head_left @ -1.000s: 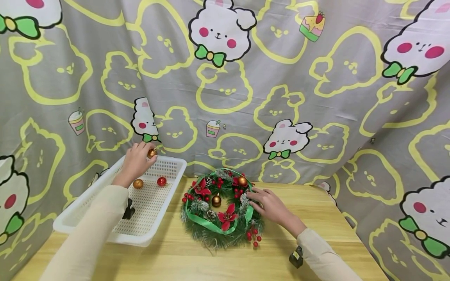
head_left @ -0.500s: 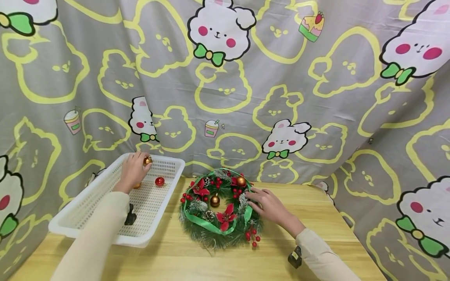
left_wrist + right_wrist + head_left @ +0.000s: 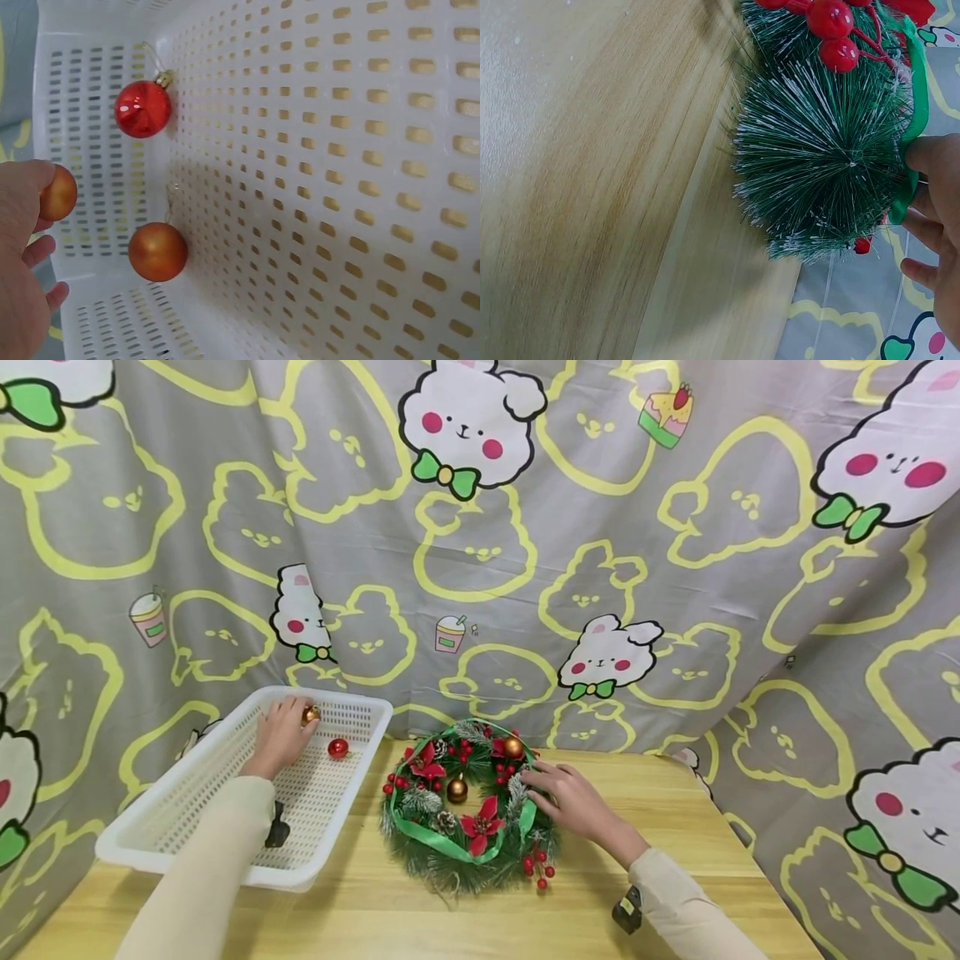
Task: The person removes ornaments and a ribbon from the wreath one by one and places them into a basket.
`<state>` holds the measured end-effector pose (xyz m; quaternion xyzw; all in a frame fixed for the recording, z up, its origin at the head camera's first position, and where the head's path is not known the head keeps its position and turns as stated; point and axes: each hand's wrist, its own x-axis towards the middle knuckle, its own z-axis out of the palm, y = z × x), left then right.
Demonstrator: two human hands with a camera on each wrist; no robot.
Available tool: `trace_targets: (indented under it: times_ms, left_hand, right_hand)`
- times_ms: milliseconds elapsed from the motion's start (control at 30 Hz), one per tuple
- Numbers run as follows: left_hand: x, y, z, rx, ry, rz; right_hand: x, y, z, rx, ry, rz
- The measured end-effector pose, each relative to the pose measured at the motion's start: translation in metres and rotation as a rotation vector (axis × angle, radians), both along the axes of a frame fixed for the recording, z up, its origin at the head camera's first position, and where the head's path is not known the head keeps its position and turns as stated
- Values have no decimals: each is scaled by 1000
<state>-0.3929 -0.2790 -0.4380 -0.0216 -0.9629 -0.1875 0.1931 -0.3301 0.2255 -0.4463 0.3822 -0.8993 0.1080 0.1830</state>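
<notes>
My left hand (image 3: pixel 283 733) holds a gold Christmas ball (image 3: pixel 58 193) at its fingertips, over the far end of the white plastic basket (image 3: pixel 357 793). In the left wrist view, a second gold ball (image 3: pixel 157 251) and a shiny red ball (image 3: pixel 142 109) lie in the basket below. On the table sits a green Christmas wreath (image 3: pixel 420 860) with red poinsettias, berries, pine cones and green ribbon (image 3: pixel 438 841). My right hand (image 3: pixel 576 802) rests on the wreath's right side, fingers fairly straight, with thumb and fingertips right at the ribbon.
The wreath also bears a gold ball (image 3: pixel 513 747), and another gold ball (image 3: pixel 457 790) shows in its middle. A red berry sprig (image 3: pixel 537 867) sticks out at its lower right. Behind the wooden table (image 3: pixel 645 852) hangs a grey cartoon-print curtain (image 3: pixel 495 568).
My left hand has come down towards the basket with the gold ball, from above its far rim. The right hand has stayed on the wreath.
</notes>
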Motion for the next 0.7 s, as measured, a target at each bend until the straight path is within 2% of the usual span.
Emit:
trace_targets:
  times_ms: [267, 467, 700]
  left_hand:
    - [-7, -6, -13, -18, -67, -11]
    - [-7, -7, -16, -49, -84, -28]
    - [-6, -7, -18, -89, -107, -46]
  right_hand:
    - [-1, 0, 0, 7, 14, 0]
    - [-1, 0, -1, -3, 24, 10]
    - [0, 0, 1, -4, -17, -3]
